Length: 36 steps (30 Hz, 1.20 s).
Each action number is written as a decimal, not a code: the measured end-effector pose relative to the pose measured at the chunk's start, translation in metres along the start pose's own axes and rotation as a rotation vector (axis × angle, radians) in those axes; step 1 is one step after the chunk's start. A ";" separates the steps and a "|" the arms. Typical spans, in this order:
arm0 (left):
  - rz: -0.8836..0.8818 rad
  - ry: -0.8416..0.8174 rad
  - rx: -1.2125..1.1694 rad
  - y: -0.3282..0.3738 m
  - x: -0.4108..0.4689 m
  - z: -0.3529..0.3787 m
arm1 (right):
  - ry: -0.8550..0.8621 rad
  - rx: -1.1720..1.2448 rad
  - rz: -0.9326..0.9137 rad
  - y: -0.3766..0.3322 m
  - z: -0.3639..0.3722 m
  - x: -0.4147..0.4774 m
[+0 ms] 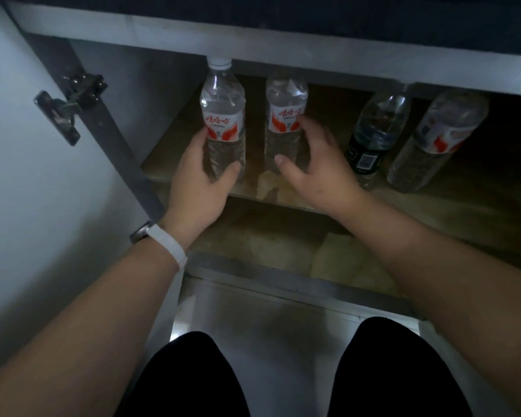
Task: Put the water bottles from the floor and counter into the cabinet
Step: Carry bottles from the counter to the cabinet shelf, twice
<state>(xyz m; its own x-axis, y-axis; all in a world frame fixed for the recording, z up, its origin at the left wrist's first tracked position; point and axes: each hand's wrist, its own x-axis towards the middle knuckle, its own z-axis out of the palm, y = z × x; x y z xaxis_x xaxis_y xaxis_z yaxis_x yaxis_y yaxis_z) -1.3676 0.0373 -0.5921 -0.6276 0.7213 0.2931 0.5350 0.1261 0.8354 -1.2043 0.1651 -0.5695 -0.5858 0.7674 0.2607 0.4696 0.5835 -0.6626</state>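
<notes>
Inside the open cabinet [283, 52], my left grip [197, 183] wraps the lower body of the far-left water bottle [223, 115], upright on the shelf [250, 188]. My right grip [313, 170] is spread loose beside the second bottle [285, 115], fingertips at its label. A dark-labelled bottle [373, 130] and a fourth bottle [439, 136] stand farther right.

Rightmost bottle [439, 136]: blurred, top hidden
</notes>
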 end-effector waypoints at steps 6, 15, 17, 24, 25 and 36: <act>0.178 -0.150 0.386 -0.001 -0.040 -0.020 | -0.169 -0.329 -0.193 0.004 -0.014 -0.021; 0.240 -0.299 0.662 0.075 -0.073 -0.076 | -0.448 -0.496 -0.201 -0.058 -0.082 -0.060; 0.250 -0.321 0.672 0.105 -0.079 -0.094 | -0.509 -0.480 -0.162 -0.081 -0.109 -0.069; 0.223 -0.470 0.726 0.226 -0.078 -0.153 | -0.588 -0.530 -0.112 -0.168 -0.222 -0.083; 0.236 -0.473 0.732 0.243 -0.076 -0.159 | -0.589 -0.533 -0.106 -0.179 -0.238 -0.083; 0.390 -0.549 0.667 0.408 -0.052 -0.203 | -0.496 -0.560 0.036 -0.276 -0.393 -0.101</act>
<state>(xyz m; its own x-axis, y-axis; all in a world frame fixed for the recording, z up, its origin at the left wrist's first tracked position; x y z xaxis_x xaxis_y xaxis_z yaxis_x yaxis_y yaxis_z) -1.2317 -0.0870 -0.1724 -0.0732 0.9929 0.0935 0.9704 0.0492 0.2366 -1.0147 0.0312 -0.1372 -0.7304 0.6563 -0.1893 0.6827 0.7096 -0.1740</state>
